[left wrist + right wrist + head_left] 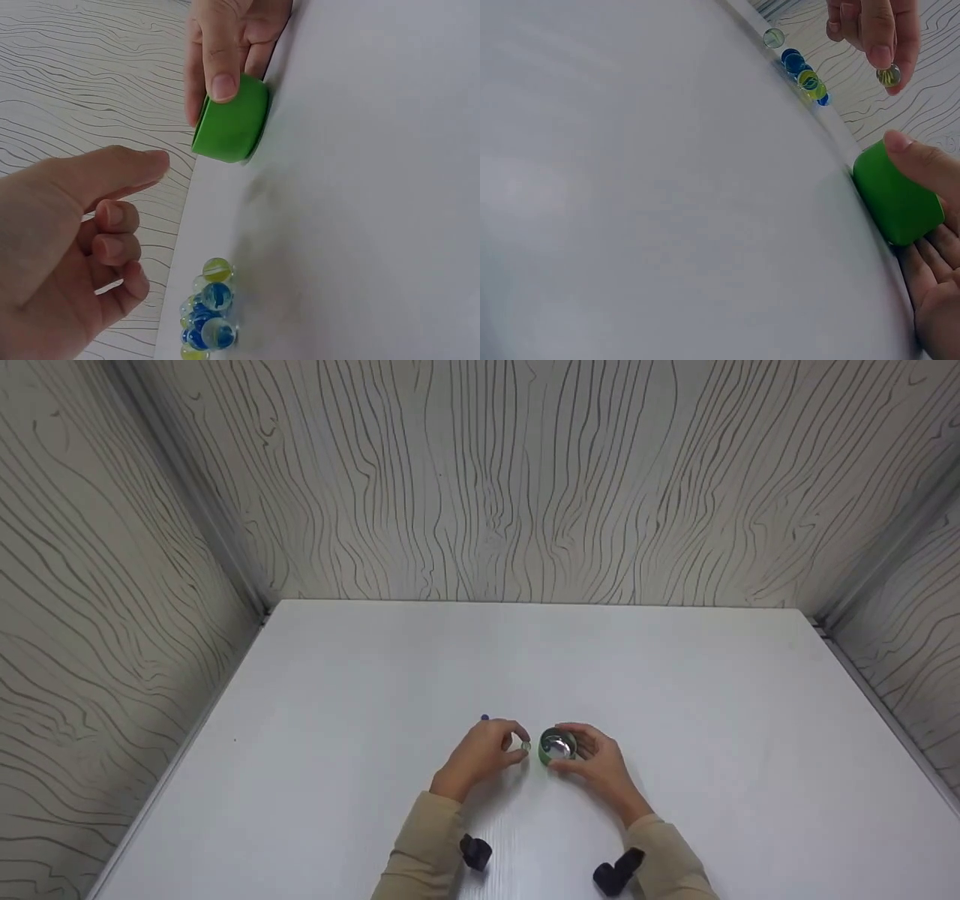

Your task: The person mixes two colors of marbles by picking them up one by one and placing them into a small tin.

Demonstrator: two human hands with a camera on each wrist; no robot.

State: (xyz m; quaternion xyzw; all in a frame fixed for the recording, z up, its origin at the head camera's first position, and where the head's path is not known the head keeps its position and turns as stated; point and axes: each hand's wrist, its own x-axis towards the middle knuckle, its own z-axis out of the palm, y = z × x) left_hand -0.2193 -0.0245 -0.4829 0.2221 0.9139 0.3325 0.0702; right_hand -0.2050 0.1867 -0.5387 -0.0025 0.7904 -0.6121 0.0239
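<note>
Just off the rim of the cup (234,127) right hand (602,765) holds, left hand (484,750) pinches a marble (889,75).

From my head, a distant view faces forward and down, my left hand (481,750) and right hand (606,765) at lower center. Nearer in, both wrist views look tilted across the table (337,675), sharing the green cup (236,127) and marbles (217,296).

We saw a plain white bench (337,675), and directly on it stood a green cup (232,124) and, apart from that, clustered blue, yellow and clear marbles (217,297).
</note>
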